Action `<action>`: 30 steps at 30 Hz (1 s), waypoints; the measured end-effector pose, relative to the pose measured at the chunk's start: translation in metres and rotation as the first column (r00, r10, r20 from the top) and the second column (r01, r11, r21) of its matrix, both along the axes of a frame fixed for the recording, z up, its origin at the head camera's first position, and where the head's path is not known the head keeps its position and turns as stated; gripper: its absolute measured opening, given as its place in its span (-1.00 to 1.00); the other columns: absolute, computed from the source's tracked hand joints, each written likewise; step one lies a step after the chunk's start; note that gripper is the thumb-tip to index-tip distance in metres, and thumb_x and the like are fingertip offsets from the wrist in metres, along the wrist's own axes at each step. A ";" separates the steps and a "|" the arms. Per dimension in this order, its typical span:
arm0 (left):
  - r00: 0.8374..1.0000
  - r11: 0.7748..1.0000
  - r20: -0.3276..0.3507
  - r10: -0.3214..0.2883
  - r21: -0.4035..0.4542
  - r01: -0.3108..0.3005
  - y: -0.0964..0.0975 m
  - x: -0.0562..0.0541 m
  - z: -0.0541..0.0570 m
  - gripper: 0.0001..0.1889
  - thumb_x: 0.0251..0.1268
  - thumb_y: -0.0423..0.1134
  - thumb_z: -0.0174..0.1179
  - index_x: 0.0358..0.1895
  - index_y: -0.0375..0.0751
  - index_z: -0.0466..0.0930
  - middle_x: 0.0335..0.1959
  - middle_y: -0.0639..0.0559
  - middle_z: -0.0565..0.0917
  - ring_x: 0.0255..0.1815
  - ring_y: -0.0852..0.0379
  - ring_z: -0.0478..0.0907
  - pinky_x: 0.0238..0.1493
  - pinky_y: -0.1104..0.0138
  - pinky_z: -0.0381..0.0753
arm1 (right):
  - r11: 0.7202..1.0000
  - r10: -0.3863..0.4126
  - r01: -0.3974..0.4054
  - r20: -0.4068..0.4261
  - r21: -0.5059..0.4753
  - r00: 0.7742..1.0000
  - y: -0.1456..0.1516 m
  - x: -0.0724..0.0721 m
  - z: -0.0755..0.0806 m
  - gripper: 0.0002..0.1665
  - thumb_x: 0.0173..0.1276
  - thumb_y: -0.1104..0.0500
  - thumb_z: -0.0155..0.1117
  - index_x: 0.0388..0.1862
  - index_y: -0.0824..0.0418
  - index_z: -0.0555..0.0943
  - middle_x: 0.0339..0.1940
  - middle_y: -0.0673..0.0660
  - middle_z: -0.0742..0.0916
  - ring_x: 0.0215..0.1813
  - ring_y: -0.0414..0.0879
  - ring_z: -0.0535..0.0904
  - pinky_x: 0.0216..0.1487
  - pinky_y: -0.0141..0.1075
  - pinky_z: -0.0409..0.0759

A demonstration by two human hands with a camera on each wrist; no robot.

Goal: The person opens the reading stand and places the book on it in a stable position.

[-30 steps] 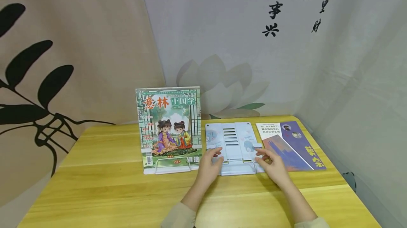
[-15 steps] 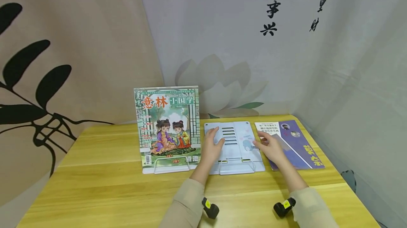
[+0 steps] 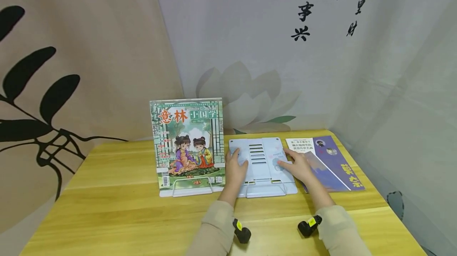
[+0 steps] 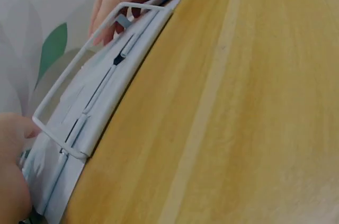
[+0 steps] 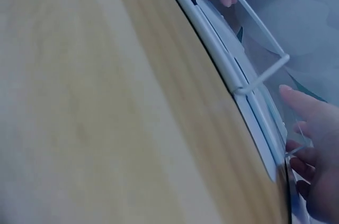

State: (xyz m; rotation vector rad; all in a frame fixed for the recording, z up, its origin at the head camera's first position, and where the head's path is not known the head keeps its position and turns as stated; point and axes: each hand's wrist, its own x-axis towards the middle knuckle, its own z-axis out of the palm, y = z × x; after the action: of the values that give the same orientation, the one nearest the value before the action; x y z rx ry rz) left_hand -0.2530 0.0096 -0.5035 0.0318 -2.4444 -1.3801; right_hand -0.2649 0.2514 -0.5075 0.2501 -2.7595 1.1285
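Observation:
A pale blue book stand (image 3: 258, 170) with slots down its middle and a wire page holder along its front lies at a low tilt on the table. My left hand (image 3: 234, 173) grips its left edge, thumb over the front. On the right edge, my right hand (image 3: 301, 169) has its thumb over the front face and its fingers around the side. The right wrist view shows the curled fingers of the right hand (image 5: 320, 150) at the stand's edge, near a thin wire. In the left wrist view the wire page holder (image 4: 79, 57) sticks out from the front lip.
A green illustrated magazine (image 3: 192, 145) stands upright on another stand to the left. The purple-and-white book (image 3: 332, 165) lies flat at the right. Behind the wooden table (image 3: 125, 208) hangs a printed curtain (image 3: 257, 30).
Both hands move from the stand's lower front to its side edges. The left hand first reaches up over the face, then settles at the left edge; the right hand closes in on the right edge.

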 end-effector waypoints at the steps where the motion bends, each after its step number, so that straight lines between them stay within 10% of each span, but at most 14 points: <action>1: 1.000 1.000 0.006 0.002 0.009 -0.002 0.000 0.000 -0.001 -0.42 0.07 -0.39 0.34 0.24 -0.35 0.46 0.33 -0.48 0.22 0.29 -0.37 0.26 0.25 0.00 0.33 | 1.000 -0.008 0.008 0.001 0.020 1.000 -0.001 0.000 -0.001 -0.19 0.25 -0.04 0.37 0.36 0.33 0.37 0.20 0.36 0.55 0.26 0.30 0.33 0.25 0.16 0.23; 9: 1.000 0.999 0.015 0.019 0.034 -0.019 -0.001 -0.001 -0.005 -0.39 0.01 -0.47 0.33 0.24 -0.44 0.43 0.30 -0.49 0.23 0.24 -0.39 0.31 0.21 0.02 0.37 | 0.995 -0.030 0.028 0.018 0.092 0.999 -0.008 0.002 -0.001 -0.17 0.20 -0.09 0.40 0.35 0.30 0.40 0.30 0.37 0.44 0.28 0.32 0.21 0.17 0.27 0.03; 30: 0.995 0.991 0.093 0.020 0.129 -0.032 0.000 -0.005 0.006 -0.24 -0.13 -0.48 0.41 0.31 -0.30 0.41 0.03 -0.34 0.38 -0.04 -0.20 0.47 0.07 0.07 0.51 | 0.990 -0.079 0.078 -0.004 -0.117 0.997 -0.013 0.004 -0.002 -0.09 0.14 0.13 0.48 0.42 0.30 0.29 0.31 0.36 0.32 0.33 0.33 0.13 0.24 0.22 0.14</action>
State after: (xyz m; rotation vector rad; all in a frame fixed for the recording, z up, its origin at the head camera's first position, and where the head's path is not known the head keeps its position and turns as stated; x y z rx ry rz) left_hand -0.2579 0.0098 -0.4976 0.1612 -2.4130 -1.5572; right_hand -0.2612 0.2386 -0.5091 0.1300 -2.6584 1.2603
